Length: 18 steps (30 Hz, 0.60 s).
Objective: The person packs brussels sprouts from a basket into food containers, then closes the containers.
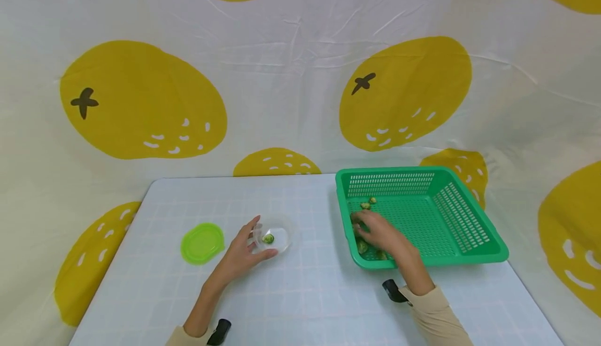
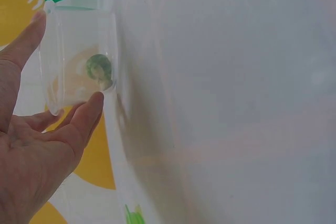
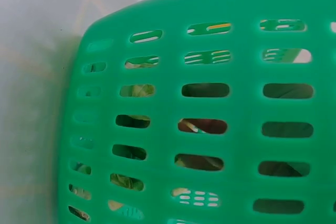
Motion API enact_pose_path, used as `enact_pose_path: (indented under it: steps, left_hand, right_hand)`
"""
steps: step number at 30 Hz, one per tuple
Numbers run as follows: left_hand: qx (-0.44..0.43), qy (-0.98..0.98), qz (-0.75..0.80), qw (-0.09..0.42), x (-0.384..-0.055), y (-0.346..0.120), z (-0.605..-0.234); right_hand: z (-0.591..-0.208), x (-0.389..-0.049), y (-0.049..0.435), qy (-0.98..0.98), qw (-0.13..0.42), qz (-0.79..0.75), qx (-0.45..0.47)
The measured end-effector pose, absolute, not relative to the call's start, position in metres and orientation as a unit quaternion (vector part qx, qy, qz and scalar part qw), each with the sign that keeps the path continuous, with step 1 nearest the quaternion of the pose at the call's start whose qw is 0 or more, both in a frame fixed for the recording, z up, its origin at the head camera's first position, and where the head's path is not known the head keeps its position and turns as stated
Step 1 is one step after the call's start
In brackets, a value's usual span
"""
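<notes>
My left hand (image 1: 241,256) holds a clear round plastic container (image 1: 280,239) by its sides, thumb and fingers spread around it. A single Brussels sprout (image 2: 98,69) lies at the bottom of the container. Inside the green basket (image 1: 422,262), at its left end, my right hand (image 1: 380,233) reaches down among several Brussels sprouts (image 1: 362,246) with bent fingers. Whether a sprout is between those fingers is hidden. In the right wrist view the basket wall (image 3: 241,108) blocks most of the hand, and only bits of sprouts and fingers show through the slots.
A lime-green lid (image 1: 202,243) lies left of the container on the table, which has a pale checked cloth (image 1: 310,304). Behind the table hangs a white curtain (image 1: 291,100) printed with large yellow fruit. The basket stands at the table's right side.
</notes>
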<state>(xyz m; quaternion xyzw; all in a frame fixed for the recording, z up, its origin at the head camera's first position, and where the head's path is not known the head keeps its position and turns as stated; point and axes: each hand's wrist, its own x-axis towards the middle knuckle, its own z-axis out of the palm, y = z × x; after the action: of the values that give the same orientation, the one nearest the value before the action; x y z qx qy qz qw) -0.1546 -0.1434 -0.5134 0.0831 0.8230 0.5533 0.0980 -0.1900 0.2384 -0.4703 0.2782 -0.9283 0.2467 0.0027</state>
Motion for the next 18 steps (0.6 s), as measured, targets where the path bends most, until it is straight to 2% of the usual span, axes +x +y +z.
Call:
enact_pose_path:
  steps: [7,18]
  left_hand:
    - [0.079,0.825,0.551,0.098,-0.1544,-0.1435,-0.5151]
    - [0.085,0.822,0.554,0.098,-0.1556,-0.144,-0.5163]
  right_hand:
    - [-0.4708,-0.1897,0.2401,-0.928,-0.039,0.25,0.275]
    - [-0.4672,-0.1863,0.2368,-0.934,-0.054,0.249,0.25]
